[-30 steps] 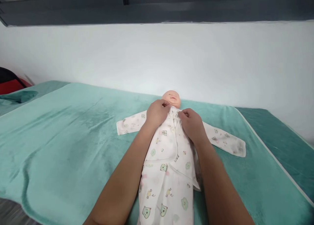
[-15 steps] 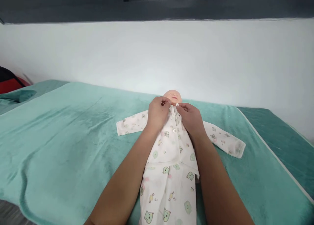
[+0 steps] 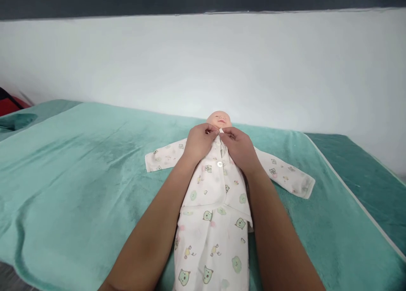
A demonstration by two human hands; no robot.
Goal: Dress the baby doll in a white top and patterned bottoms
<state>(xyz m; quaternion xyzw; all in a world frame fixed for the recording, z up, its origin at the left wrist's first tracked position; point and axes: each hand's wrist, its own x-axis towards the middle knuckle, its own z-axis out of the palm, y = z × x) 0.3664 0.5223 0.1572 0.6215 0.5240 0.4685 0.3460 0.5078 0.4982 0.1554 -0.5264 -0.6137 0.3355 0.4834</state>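
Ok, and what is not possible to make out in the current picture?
All in the head view:
Neck of the doll: mostly hidden by the left hand and right hand.
Exact pinch on the white top: too small, partly covered by fingers.
Whether arms fill the sleeves: cloth hides this.
End of the lower garment: cut off by the bottom edge.
Red-and-black object: cut off by the left edge.
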